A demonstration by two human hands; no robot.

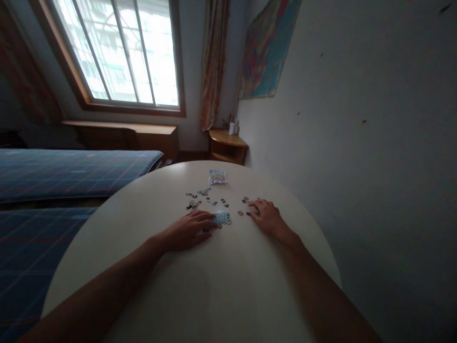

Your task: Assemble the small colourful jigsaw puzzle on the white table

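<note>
A pale wall (pixel 357 166) fills the right side of the room, and a bed (pixel 71 174) with a plaid cover lies to the left. Between them stands a round white table (pixel 228 286), with both of the person's hands on it. The left hand (pixel 191 229) lies palm down, fingers spread and not gripping, their tips over the left edge of a puzzle patch (pixel 223 219). The right hand (pixel 267 216) is bent over some pieces; whether it pinches one cannot be told. A small picture packet (pixel 217 177) lies beyond them, toward the far rim. The puzzle patch is near the middle of the table, between the hands and just beside the left fingertips. Loose pieces (pixel 193 205) are scattered beyond the left hand, and a smaller group (pixel 245 199) sits by the right fingers.

The patch could probably skew or come apart if the left fingers press sideways, since nothing else seems to brace it. The right hand might also sweep small pieces away, as its fingers cover some of them.

The patch's visible part looks longest from left to right, across the person's view; its left end is partly hidden, and which way its pattern faces is too small to tell.
</note>
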